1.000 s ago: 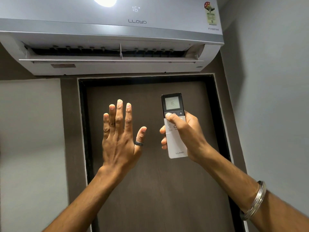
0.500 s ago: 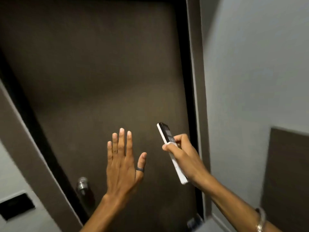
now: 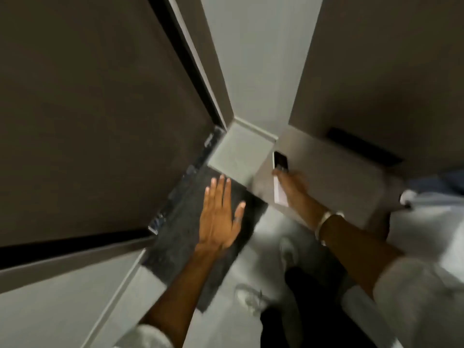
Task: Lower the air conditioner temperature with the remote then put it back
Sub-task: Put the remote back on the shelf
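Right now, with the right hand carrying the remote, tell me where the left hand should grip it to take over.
Grip the remote by its dark screen end, the only part clear of the right hand, which wraps the white lower body. The open left hand should probably come from the left and pinch across the slim long edges. The frame is blurred, so finer detail is unclear.

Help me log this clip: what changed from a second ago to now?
The view swung down from the air conditioner to the floor. The right hand carried the remote down over a pale ledge. Grip unchanged; the left hand stays open and empty.
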A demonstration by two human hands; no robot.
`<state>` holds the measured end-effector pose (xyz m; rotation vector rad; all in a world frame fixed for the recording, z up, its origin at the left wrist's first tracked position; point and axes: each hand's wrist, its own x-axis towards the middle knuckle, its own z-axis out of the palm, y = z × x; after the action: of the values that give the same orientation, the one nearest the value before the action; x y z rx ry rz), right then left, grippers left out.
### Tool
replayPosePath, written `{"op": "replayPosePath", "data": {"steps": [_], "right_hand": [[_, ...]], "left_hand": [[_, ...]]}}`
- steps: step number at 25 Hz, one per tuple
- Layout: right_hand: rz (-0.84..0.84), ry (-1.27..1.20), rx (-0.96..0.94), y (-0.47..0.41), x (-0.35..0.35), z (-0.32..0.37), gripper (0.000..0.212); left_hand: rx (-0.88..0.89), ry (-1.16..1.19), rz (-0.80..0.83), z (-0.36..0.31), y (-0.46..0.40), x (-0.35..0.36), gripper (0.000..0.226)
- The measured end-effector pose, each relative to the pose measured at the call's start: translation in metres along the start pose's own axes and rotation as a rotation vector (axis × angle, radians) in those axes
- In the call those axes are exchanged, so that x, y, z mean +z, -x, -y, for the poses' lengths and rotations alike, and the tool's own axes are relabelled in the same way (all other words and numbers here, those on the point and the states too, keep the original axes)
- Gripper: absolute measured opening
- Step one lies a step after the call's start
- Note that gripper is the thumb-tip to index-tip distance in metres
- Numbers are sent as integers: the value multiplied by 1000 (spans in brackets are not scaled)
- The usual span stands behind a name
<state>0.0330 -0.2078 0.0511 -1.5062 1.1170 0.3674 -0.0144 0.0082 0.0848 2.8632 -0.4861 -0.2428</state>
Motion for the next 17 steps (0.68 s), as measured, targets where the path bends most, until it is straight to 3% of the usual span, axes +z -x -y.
{"op": "replayPosePath", "data": {"steps": [2,9,17], "right_hand": [[-44,-26,106,-61,14,-29,38],[-285,92,127,-173,62,-104,59],[-347,318,98,-193,92,-120,89]], "left_hand": [[-25,10,78,4,-18,46,71],[-99,-42,203,43,-54,142,73],[-207,16,238,50,-16,162,72]]}}
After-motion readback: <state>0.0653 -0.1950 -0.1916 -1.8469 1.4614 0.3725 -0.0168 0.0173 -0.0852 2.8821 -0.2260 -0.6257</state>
